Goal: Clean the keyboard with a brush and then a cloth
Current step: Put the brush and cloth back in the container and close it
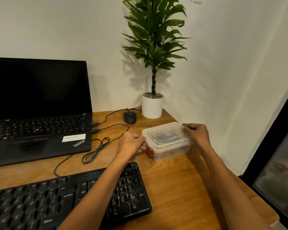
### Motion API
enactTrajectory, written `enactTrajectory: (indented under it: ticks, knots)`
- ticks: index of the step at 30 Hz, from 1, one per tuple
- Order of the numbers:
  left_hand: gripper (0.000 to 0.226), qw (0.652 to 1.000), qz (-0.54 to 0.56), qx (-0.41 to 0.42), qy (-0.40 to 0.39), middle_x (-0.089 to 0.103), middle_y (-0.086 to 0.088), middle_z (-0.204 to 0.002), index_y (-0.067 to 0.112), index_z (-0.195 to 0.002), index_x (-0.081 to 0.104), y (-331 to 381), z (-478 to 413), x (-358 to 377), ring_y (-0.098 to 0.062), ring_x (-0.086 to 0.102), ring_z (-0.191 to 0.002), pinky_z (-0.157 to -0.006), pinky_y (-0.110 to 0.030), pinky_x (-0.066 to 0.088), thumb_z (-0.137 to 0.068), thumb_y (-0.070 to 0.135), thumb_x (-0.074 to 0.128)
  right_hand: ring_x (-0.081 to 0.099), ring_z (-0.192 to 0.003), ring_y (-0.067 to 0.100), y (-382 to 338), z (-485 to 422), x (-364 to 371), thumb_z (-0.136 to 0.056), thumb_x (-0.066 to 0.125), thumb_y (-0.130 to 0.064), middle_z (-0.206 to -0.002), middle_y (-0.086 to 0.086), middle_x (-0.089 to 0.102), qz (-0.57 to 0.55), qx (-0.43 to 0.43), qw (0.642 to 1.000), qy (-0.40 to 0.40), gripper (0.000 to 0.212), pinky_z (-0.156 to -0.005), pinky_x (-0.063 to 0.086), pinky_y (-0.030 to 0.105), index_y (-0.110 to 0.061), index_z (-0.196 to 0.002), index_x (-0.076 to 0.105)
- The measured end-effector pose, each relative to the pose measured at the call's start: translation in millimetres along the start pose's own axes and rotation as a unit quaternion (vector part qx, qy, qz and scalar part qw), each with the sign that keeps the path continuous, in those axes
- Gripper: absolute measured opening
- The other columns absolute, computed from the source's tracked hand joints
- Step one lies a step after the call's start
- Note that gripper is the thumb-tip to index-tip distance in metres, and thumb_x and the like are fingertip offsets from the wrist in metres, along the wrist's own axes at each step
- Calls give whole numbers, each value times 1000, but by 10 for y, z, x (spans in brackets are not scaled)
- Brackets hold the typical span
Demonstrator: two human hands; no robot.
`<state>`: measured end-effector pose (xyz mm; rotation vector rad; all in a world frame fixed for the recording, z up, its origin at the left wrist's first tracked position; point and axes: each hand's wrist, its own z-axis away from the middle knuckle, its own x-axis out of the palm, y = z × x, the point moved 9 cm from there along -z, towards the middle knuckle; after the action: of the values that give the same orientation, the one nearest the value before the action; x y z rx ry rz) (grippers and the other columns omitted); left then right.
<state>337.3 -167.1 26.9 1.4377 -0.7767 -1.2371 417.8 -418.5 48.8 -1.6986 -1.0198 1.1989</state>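
Note:
A black full-size keyboard (40, 201) lies along the near edge of the wooden desk (178, 188). My left forearm crosses over its number pad. Beyond it, right of centre, stands a clear plastic box (166, 141) with a clear lid and a red latch on its left end. Dark contents show dimly through the lid; I cannot tell what they are. My left hand (131, 144) grips the box's left end at the latch. My right hand (197, 135) holds the lid's far right corner. No brush or cloth is in plain sight.
An open black laptop (40, 113) with a dark screen sits at the back left. Its two plugged cables run across the desk and coil (96, 150) between laptop and box. A black mouse (129, 117) and a potted plant (152, 105) stand at the back. The desk's right edge drops off close by.

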Motion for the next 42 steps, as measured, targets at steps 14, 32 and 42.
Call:
enactTrajectory:
  ticks: [14, 32, 42]
  knots:
    - [25, 998, 49, -44, -25, 65, -10, -64, 4, -69, 65, -115, -21, 20, -17, 59, -60, -58, -25, 48, -86, 22, 63, 70, -88, 28, 388, -18, 79, -77, 75, -24, -99, 4, 72, -111, 58, 992, -21, 24, -74, 57, 51, -16, -100, 73]
    - [18, 998, -53, 25, -5, 70, -9, -83, 13, -78, 68, -43, -66, -196, -23, 67, -85, -82, -41, 55, -84, 29, 64, 71, -84, 26, 459, -1, 103, -78, 71, -37, -91, 3, 73, -124, 55, 991, -21, 21, -73, 58, 49, -20, -90, 74]
    - [34, 988, 50, -88, -116, 66, -7, -97, 10, -96, 63, -247, -26, 9, -16, 61, -90, -74, -24, 53, -81, 40, 64, 66, -92, 28, 526, 27, 189, -92, 46, -50, -103, 10, 68, -53, 117, 988, -82, 42, -87, 54, 47, -14, -107, 63]
